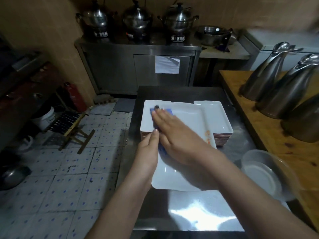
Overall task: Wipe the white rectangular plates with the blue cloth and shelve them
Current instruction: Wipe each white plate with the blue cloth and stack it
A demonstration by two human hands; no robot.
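Note:
A long white rectangular plate lies in front of me over the steel table, its far end reaching above a stack of white rectangular plates. My left hand grips the plate's left edge, thumb on top. With fingers straight, my right hand lies flat on the blue cloth and presses it onto the plate's far part. Most of the cloth is hidden under that hand; a strip of it shows beside my left thumb.
Steel table with glare near me. Clear plastic bowl at right. Wooden counter holds several steel pitchers. Three steel pots on the far cabinet. Folding stool and fire extinguisher stand on the tiled floor at left.

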